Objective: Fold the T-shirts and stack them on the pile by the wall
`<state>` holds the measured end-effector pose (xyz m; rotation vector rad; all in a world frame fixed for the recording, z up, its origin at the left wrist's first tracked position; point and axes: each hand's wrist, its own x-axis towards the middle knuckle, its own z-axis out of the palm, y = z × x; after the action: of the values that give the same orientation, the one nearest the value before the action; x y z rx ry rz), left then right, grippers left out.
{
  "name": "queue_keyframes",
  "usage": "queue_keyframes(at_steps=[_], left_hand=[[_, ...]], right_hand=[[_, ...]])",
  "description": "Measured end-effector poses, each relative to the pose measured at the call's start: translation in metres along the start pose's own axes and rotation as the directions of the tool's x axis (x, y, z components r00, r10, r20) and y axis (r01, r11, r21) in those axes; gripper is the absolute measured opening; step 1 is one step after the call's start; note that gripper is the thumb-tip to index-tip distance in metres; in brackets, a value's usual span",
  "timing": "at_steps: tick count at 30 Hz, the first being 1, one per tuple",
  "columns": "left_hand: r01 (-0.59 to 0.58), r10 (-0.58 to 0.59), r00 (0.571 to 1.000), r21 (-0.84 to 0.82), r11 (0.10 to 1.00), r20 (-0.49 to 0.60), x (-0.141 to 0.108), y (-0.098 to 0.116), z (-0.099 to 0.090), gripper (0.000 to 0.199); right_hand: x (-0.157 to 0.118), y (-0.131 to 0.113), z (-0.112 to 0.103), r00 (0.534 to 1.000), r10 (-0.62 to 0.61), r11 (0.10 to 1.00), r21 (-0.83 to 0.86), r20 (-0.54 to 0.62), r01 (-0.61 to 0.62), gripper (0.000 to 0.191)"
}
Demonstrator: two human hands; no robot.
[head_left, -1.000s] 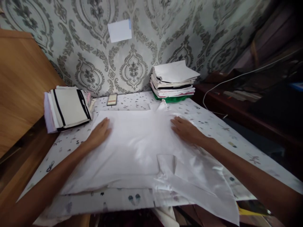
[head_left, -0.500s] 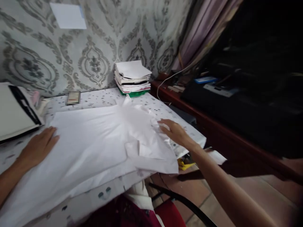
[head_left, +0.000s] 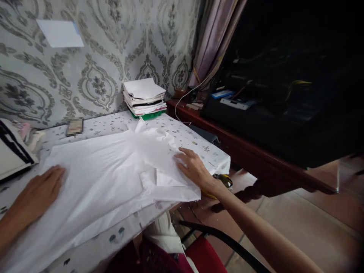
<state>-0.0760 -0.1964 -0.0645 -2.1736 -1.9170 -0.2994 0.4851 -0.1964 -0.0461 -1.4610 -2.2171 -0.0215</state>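
Note:
A white shirt point(head_left: 96, 185) lies spread over the patterned tablecloth point(head_left: 196, 142), its neck end to the right and one sleeve folded near the front edge. On its left part my left hand point(head_left: 44, 191) rests flat, fingers together and stretched out. My right hand point(head_left: 195, 167) is at the shirt's right end, by the collar area, with fingers slightly bent and apart. Its fingertips touch or hover just over the cloth; I cannot tell which. Neither hand grips anything that shows.
A stack of folded clothes point(head_left: 145, 94) stands at the back by the wall. A white and black bag-like item point(head_left: 14, 151) sits at the left. To the right is a dark red wooden stand point(head_left: 241, 148) with a large black screen point(head_left: 278, 94). A red chair point(head_left: 206, 254) is below.
The view has swung right, so the scene sits further left. My right hand has drawn slightly toward the shirt. My left hand stays flat on the cloth.

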Motion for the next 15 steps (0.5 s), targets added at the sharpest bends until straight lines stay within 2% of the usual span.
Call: queue_keyframes(at_steps=[2, 4, 6, 8, 10, 12, 13, 15], left_hand=[[-0.078, 0.082, 0.996, -0.1, 0.992, 0.038, 0.007, 0.023, -0.007, 0.052], [-0.145, 0.169, 0.98, -0.202, 0.968, 0.102, 0.019, 0.054, -0.016, 0.052], [-0.201, 0.254, 0.953, -0.283, 0.938, 0.164, 0.035, 0.09, -0.026, 0.055], [-0.249, 0.332, 0.921, -0.348, 0.904, 0.205, 0.053, 0.123, -0.033, 0.055], [-0.275, 0.379, 0.901, -0.398, 0.875, 0.21, 0.074, 0.147, -0.035, 0.053], [-0.289, 0.399, 0.899, -0.44, 0.85, 0.18, 0.099, 0.162, -0.033, 0.048], [-0.287, 0.397, 0.903, -0.456, 0.842, 0.166, 0.113, 0.167, -0.031, 0.045], [-0.228, 0.34, 0.926, -0.478, 0.848, 0.162, 0.144, 0.173, -0.026, 0.038]], right_hand=[[0.028, 0.001, 0.004, 0.999, -0.015, 1.0, -0.004, 0.038, 0.016, 0.033], [0.064, 0.002, 0.009, 0.996, 0.031, 0.999, -0.014, 0.081, -0.03, 0.037], [0.099, 0.001, 0.015, 0.989, 0.111, 0.993, -0.041, 0.099, -0.107, 0.039], [0.125, 0.0, 0.023, 0.99, 0.12, 0.991, -0.059, 0.075, -0.116, 0.038], [0.138, 0.0, 0.031, 0.997, -0.019, 0.999, -0.037, 0.074, 0.022, 0.035], [0.141, 0.004, 0.038, 0.975, -0.188, 0.982, 0.015, 0.12, 0.188, 0.032], [0.14, 0.007, 0.041, 0.964, -0.227, 0.974, 0.036, 0.141, 0.224, 0.032], [0.136, 0.014, 0.045, 0.969, -0.193, 0.981, 0.045, 0.151, 0.188, 0.033]])
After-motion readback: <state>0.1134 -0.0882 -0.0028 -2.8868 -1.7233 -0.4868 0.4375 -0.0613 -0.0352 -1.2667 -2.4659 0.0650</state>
